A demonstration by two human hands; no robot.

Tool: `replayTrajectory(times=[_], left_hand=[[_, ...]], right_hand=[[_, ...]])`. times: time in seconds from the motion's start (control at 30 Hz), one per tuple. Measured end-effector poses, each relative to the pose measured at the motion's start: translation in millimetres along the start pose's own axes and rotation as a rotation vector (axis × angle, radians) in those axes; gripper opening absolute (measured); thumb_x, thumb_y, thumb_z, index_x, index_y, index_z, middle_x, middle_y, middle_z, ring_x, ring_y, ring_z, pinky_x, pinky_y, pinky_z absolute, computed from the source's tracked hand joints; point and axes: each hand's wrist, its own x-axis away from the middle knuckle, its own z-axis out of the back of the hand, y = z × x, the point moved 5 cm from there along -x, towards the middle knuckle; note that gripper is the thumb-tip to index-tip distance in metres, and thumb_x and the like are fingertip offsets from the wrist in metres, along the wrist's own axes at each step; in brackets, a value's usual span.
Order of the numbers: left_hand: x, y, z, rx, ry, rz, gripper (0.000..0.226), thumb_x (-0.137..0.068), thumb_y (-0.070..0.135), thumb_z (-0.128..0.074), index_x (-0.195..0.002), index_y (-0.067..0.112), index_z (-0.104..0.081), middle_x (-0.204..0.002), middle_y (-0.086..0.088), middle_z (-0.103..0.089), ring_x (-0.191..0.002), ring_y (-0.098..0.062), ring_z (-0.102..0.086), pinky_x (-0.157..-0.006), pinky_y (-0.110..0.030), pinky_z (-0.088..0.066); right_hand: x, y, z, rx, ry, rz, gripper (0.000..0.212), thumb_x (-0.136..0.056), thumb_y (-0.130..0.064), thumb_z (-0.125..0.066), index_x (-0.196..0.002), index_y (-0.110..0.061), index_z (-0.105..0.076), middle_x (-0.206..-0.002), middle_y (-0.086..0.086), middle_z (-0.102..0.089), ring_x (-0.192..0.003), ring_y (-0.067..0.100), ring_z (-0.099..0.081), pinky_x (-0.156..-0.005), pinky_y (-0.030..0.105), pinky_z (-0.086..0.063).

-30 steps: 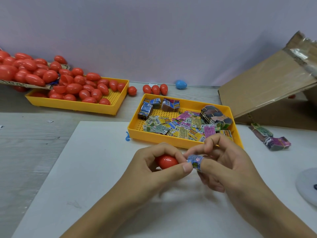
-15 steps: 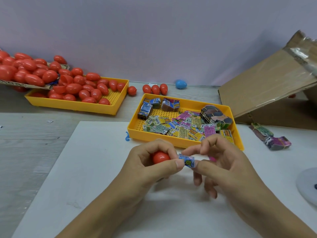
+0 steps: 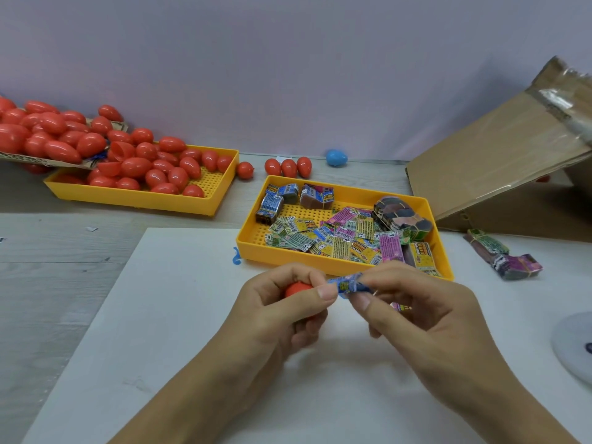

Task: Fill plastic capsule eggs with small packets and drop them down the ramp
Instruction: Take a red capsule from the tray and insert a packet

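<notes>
- The red capsule egg (image 3: 297,289) sits in the left hand (image 3: 282,318), fingers curled round it, likely steadying its mouth.
- The right hand (image 3: 413,312) pinches a blue packet (image 3: 347,285) at that mouth, apparently feeding it in.
- Just beyond, the packet tray (image 3: 336,265) keeps refills close.
- Far right, the cardboard ramp (image 3: 487,168) awaits.
</notes>
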Motion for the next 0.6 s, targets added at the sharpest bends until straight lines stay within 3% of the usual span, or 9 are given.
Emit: replayTrajectory(times=[0.1, 0.17, 0.23, 0.33, 0.5, 0.6], left_hand=[[-3.2, -3.2, 1.4, 0.038, 0.025, -0.006, 0.02, -0.065, 0.023, -0.072, -0.081, 0.013, -0.078, -0.076, -0.005, -0.062, -0.06, -0.015, -0.055, -0.051, -0.02, -0.043], [-5.4, -5.5, 3.1, 0.024, 0.052, -0.013, 0.036, -0.067, 0.019, -0.062, -0.098, 0.015, -0.081, -0.083, -0.003, -0.069, -0.066, -0.016, -0.06, -0.053, -0.021, -0.045], [-6.1, -5.2, 4.9, -0.026, 0.102, -0.061, 0.045, -0.074, 0.014, -0.058, -0.114, 0.021, -0.076, -0.09, -0.003, -0.072, -0.071, -0.018, -0.063, -0.054, -0.021, -0.046], [-2.7, -3.3, 2.8, -0.165, 0.122, -0.165, 0.055, -0.078, 0.011, -0.066, -0.129, 0.031, -0.059, -0.1, -0.003, -0.075, -0.082, -0.015, -0.067, -0.062, -0.018, -0.049], [2.6, 2.1, 0.5, -0.269, 0.104, -0.241, 0.031, -0.071, 0.022, -0.079, -0.1, 0.028, -0.069, -0.1, -0.004, -0.075, -0.083, -0.018, -0.066, -0.063, -0.021, -0.05], [2.9, 2.7, 0.3, -0.276, 0.104, -0.253, 0.029, -0.067, 0.032, -0.076, -0.095, 0.027, -0.072, -0.095, -0.001, -0.073, -0.082, -0.018, -0.067, -0.065, -0.019, -0.05]], right_hand=[[0.3, -2.8, 3.3, 0.086, 0.028, 0.06, 0.008, -0.079, -0.033, -0.07, -0.086, -0.032, -0.074, -0.083, -0.007, -0.067, -0.069, 0.016, -0.058, -0.051, 0.041, -0.046], [-0.4, -3.8, 3.7, 0.143, 0.039, 0.098, 0.007, -0.081, -0.026, -0.071, -0.083, -0.032, -0.074, -0.081, -0.008, -0.065, -0.068, 0.016, -0.057, -0.05, 0.033, -0.044], [-0.7, -4.8, 2.8, 0.184, 0.046, 0.127, 0.021, -0.082, -0.016, -0.069, -0.084, -0.036, -0.074, -0.08, -0.008, -0.064, -0.066, 0.015, -0.056, -0.048, 0.026, -0.041], [-0.7, -5.2, 2.6, 0.202, 0.037, 0.143, 0.025, -0.083, -0.015, -0.068, -0.087, -0.039, -0.074, -0.081, -0.011, -0.064, -0.065, 0.014, -0.056, -0.047, 0.026, -0.041], [-0.8, -4.0, 2.2, 0.176, 0.03, 0.135, 0.014, -0.083, -0.03, -0.069, -0.09, -0.041, -0.072, -0.085, -0.013, -0.064, -0.07, 0.014, -0.058, -0.047, 0.03, -0.043], [-0.8, -3.4, 3.2, 0.138, 0.053, 0.135, 0.011, -0.082, -0.037, -0.065, -0.089, -0.038, -0.072, -0.088, -0.011, -0.064, -0.072, 0.014, -0.057, -0.048, 0.034, -0.043]])
